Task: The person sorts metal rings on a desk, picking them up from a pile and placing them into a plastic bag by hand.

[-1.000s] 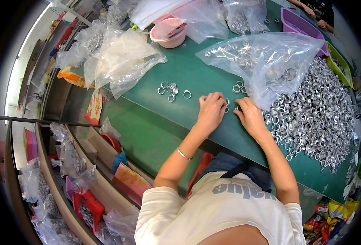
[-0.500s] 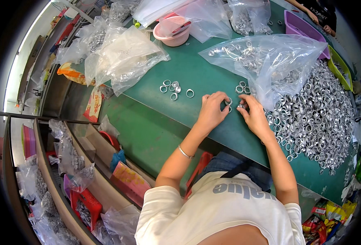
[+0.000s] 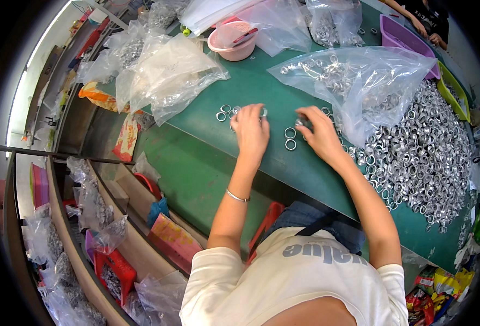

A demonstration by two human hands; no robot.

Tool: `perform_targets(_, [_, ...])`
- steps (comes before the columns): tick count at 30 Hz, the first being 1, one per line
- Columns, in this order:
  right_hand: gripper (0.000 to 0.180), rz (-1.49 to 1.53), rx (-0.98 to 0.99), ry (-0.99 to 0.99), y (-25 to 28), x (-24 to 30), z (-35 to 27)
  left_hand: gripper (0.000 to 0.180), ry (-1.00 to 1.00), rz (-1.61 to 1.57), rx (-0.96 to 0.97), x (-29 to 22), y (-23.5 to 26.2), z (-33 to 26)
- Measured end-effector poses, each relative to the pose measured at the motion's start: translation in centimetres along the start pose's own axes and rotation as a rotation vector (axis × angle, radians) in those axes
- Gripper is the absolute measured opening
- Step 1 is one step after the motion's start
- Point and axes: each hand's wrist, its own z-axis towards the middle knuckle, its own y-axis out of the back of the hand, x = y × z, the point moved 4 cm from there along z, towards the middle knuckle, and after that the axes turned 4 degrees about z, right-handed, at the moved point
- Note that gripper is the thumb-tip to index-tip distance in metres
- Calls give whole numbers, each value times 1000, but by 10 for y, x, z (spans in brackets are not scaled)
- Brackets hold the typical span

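Your work stands at an early stage, judging by the share of rings lying apart: a small cluster of silver metal rings point(image 3: 223, 112) sits at left on the green table point(image 3: 251, 81), two loose rings point(image 3: 290, 139) lie touching between your hands, and the far larger ring heap point(image 3: 422, 155) covers the right side, unsorted to all appearance. Further rings show inside the clear plastic bag point(image 3: 370, 87) at the far right, which lies against the heap's far left edge. Your left hand point(image 3: 251, 130) is over the near right side of the left cluster, fingers bent and partly closed; a ring shows at its fingertips, but whether you grip it or merely touch it cannot be told. Your right hand point(image 3: 320, 133) is right of the two loose rings and apart from them, half curled, thumb toward the fingers; a small grey metal piece, probably a ring, appears pinched there, though blur hides its outline. Beyond, a pink plastic basin point(image 3: 234, 53) stands at the far left.
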Motion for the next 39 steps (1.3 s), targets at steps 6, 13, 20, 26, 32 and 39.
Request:
perform_targets(6, [26,322,74,-111,-38,-22,43,33,85,105,-30,21,-9,-8])
perform_targets(13, [28,-248,157,-9,9,-16,-15,26,-225,171,180,3,-22,-12])
perform_targets(20, [25,330,111,-381,22,-18,-47,16,-101,214,9,38,-17,-7])
perform_targets(26, [32,1016,32,-617,32,4,-69,28,-87,-292,31,2,-2,-18])
perform_targets(32, [34,1198,12,-653,35,5,-85,42,-175,-439,433,-39,-12,-40])
perform_targets(39, [28,792,-148,-663,63,4,-123,40,-189,-558,435,-69,-36,-45])
